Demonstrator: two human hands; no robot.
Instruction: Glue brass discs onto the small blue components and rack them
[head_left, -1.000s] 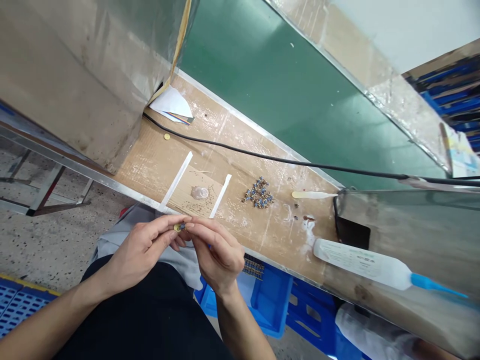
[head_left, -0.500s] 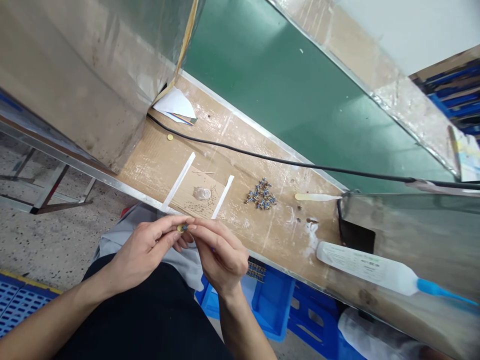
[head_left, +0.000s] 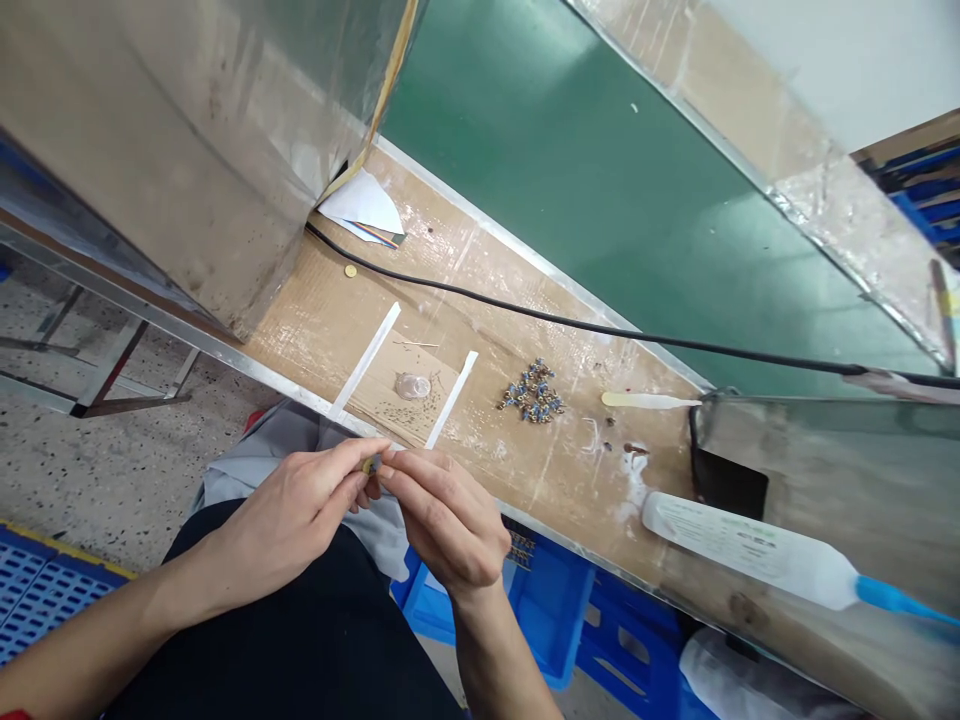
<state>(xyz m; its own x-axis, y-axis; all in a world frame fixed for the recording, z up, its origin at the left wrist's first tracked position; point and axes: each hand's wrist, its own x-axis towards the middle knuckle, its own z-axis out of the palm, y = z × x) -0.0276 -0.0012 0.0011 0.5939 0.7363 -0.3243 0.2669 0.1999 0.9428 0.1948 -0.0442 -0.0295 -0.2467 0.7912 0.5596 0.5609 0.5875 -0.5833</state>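
Observation:
My left hand [head_left: 300, 500] is closed, thumb and forefinger pinching a small round yellow piece [head_left: 367, 466]. From the other side my right hand [head_left: 454, 515] pinches a tiny blue-grey part [head_left: 377, 463] against it. Fingertips hide most of both pieces, so their exact kind does not show. Both hands meet just in front of the bench edge, above my lap. Beyond them, a square of cardboard [head_left: 382, 400] carries a clear blob [head_left: 412, 386], scattered tiny bits and a thin stick [head_left: 416, 344]. To the right lies a pile of small blue-and-brass parts [head_left: 532, 392].
A black cable [head_left: 480, 299] crosses the bench. At right lie a white bottle with a blue nozzle [head_left: 750, 545] and a pale tapered tube [head_left: 645, 400]. A yellow disc [head_left: 350, 271] lies at left. Below the edge is a blue bin [head_left: 551, 620].
The view has shifted slightly, so the bench appears a little further right. Both hands stay together, still pinching the small pieces, with only slight finger movement.

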